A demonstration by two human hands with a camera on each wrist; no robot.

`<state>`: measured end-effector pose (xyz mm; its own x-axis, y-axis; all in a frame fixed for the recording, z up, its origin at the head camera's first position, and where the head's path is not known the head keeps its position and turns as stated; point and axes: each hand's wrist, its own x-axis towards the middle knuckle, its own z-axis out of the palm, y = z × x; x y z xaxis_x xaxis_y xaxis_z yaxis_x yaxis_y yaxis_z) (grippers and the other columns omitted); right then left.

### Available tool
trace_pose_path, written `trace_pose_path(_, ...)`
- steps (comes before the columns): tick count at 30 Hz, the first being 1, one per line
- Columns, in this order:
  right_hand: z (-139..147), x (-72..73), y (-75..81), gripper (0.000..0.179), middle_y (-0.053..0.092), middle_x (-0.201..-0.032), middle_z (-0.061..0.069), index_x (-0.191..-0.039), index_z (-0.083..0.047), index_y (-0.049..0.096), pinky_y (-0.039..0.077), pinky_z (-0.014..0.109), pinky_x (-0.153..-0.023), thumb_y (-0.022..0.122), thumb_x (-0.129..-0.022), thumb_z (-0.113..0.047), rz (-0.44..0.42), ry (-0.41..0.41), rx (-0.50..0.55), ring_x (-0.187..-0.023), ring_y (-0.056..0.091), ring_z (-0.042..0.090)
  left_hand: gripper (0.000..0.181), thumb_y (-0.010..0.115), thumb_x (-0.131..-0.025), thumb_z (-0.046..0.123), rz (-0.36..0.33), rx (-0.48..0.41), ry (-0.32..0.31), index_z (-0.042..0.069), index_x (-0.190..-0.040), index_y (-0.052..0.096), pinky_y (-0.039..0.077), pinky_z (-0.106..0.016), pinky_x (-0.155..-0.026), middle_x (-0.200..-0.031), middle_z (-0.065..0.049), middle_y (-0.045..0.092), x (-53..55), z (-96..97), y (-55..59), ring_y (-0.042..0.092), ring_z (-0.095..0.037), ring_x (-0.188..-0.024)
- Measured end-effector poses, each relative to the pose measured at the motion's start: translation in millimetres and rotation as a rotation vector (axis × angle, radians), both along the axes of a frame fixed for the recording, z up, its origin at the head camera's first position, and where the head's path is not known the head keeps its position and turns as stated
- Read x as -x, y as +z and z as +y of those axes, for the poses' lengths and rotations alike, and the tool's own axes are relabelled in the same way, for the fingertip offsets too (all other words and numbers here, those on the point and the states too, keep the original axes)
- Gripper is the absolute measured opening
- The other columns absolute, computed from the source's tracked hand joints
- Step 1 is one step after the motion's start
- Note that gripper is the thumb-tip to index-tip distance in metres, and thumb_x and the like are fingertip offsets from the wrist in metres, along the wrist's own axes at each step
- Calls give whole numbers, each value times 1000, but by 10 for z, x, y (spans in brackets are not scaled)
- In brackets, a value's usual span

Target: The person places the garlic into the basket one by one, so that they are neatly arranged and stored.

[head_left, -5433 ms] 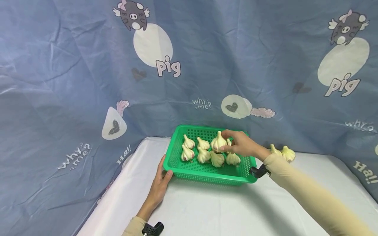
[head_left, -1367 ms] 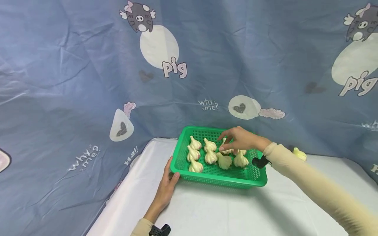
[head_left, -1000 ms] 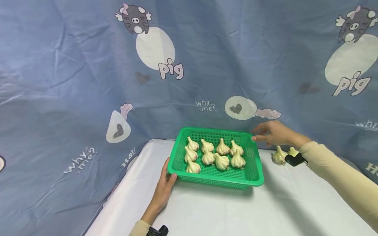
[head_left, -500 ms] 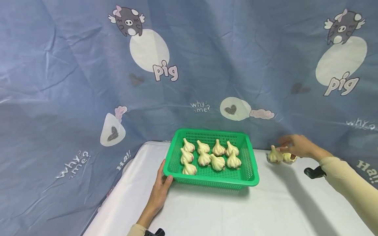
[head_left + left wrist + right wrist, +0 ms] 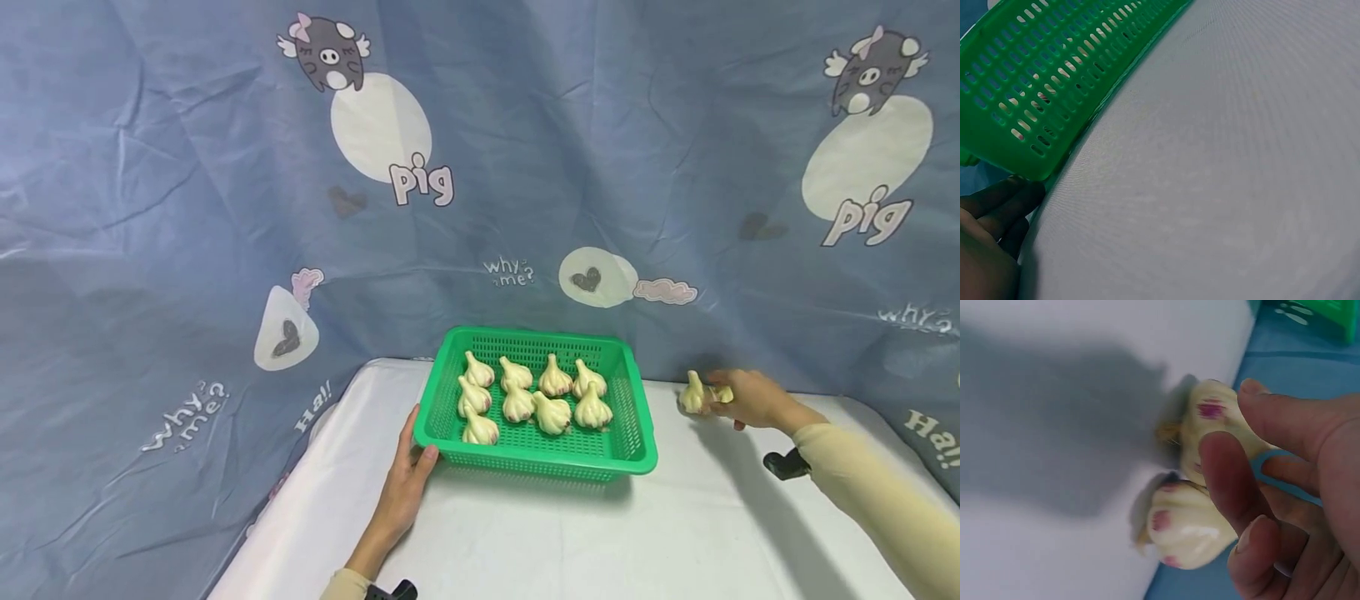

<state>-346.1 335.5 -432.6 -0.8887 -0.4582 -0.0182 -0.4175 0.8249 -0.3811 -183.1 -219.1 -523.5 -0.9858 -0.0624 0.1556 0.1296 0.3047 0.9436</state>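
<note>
My left hand [image 5: 405,479] holds the near left corner of the green perforated basket [image 5: 540,458], thumb at the front and fingers along the side. Part of that hand and the basket's slotted wall [image 5: 1072,69] show in the left wrist view. My right hand [image 5: 753,400] is low over two pale garlic bulbs on the table. The left garlic bulb [image 5: 692,394] shows beside its thumb; the right garlic bulb [image 5: 723,393] is mostly hidden by the hand. In the right wrist view, thumb and bent index finger stand apart, overlapping the purple-marked upper bulb [image 5: 1210,415]; the lower bulb [image 5: 1188,528] lies beyond the fingers.
Inside the basket lie several garlic bulbs [image 5: 552,414], loosely in rows, stems mostly pointing up. White cloth [image 5: 525,542] covers the table. A blue curtain [image 5: 487,217] with pig prints hangs right behind the basket and the loose bulbs.
Earlier my right hand held a garlic bulb over the basket. That hand has since left the basket, moved right and come down at the loose bulbs. The left hand stays at the corner.
</note>
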Motion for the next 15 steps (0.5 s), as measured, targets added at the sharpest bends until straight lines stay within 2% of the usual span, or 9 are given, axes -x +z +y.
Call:
trace_pose_path(2,-6,-17,-50,60,72,-98,22,-135,14,58,52,28,-53,82,-92,-21,-3,2,-1,-46,62,7,66,45,-114,35,2,2,-2,35,-172,12,31,-70,-123,-179,-10,15,0,2,-1,28,-44,-160)
trace_pose_path(5,-11,-32,-99,58,72,-99,22,-136,9,58,52,29,-50,82,-92,-21,-1,-9,4,-47,62,8,66,45,-114,35,5,4,-3,36,-172,12,31,-69,-123,-179,-10,15,2,3,-8,27,-44,-160)
trace_pose_path(10,-18,-43,-165,56,69,-107,29,-136,4,57,53,29,-45,83,-92,-20,2,-37,31,-49,62,10,67,46,-114,34,21,5,0,35,-172,12,32,-70,-122,-179,-11,16,8,-2,-29,28,-45,-159)
trace_pose_path(15,-37,-70,-244,53,67,-113,32,-135,2,53,53,30,-48,81,-93,-15,9,-49,30,-54,63,10,67,46,-114,34,9,-7,-2,39,-171,11,31,-70,-122,-179,-10,17,9,1,-47,31,-45,-158)
